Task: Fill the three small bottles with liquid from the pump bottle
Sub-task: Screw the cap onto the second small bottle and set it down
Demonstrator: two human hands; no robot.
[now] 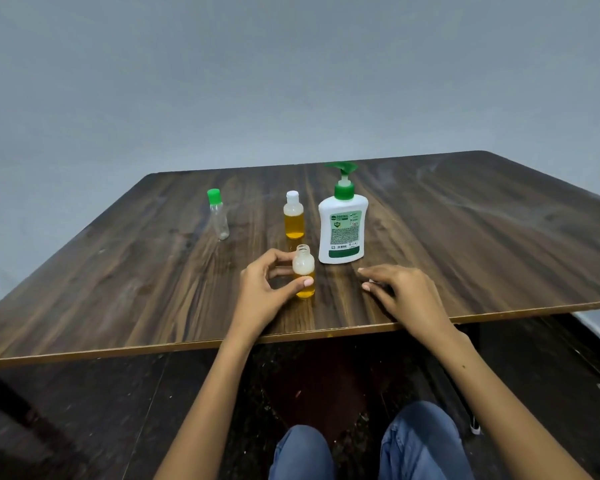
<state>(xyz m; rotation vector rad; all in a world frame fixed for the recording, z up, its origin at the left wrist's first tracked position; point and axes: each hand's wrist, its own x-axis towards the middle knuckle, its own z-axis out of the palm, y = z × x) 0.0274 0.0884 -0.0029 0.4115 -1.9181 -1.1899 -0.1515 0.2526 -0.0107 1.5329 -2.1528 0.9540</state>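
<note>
Grey wall behind, dark wood-grain worktop (465, 237) in front, white pump bottle (343, 225) standing as landmark. Just left-front of pump bottle: open small bottle (304, 271), partly filled amber, pinched by left hand (262, 292). Just left of pump bottle: capped filled bottle (294, 220). Far left: empty green-capped bottle (218, 214). Right hand (402, 292) loosely curled, flat on worktop, possibly over the cap; cannot tell. Best next: slide open neck squarely under nozzle, steady base, pump slowly.
</note>
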